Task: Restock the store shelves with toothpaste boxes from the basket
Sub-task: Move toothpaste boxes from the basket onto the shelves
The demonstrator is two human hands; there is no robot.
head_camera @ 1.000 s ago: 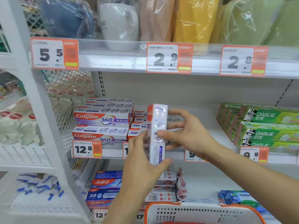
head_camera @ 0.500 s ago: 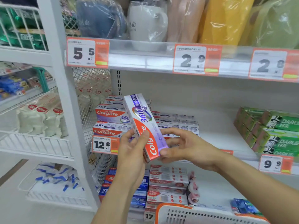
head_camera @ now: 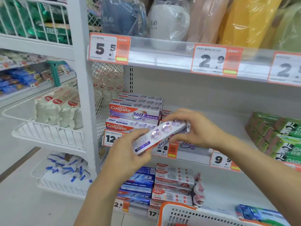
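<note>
We note a store aisle with white metal shelves; the middle shelf (head_camera: 211,121) serves as our landmark. Its surface is smooth, pale and flat, with a perforated back panel and a wire mesh divider at its left end.

At the left end of that shelf sits a stack of toothpaste boxes (head_camera: 133,111), glossy cardboard, red and white, printed "Colgate" and "360°". At its right end lie green boxes (head_camera: 280,132), lettering partly cut off. On its front edge hang orange-framed price tags; one reads "12" (head_camera: 111,138), another "9.9" (head_camera: 221,159). On the shelf above, tags read "5.5" (head_camera: 109,48) and "2.9" (head_camera: 215,60), and a white mug (head_camera: 167,23) wrapped in clear film stands there beside soft plastic-wrapped goods. Below the landmark shelf we see more red and blue toothpaste cartons (head_camera: 156,183).

In front of the landmark shelf, at its edge, both hands hold one long rectangular toothpaste box (head_camera: 159,136), tilted, white and purple with three shiny round bubbles. The left hand (head_camera: 128,154) grips its lower end, fingers curled round it; the right hand (head_camera: 193,128) grasps its upper end.

Below, at the bottom of the view, we see a white plastic basket (head_camera: 195,216) with an orange rim and slotted walls.
</note>
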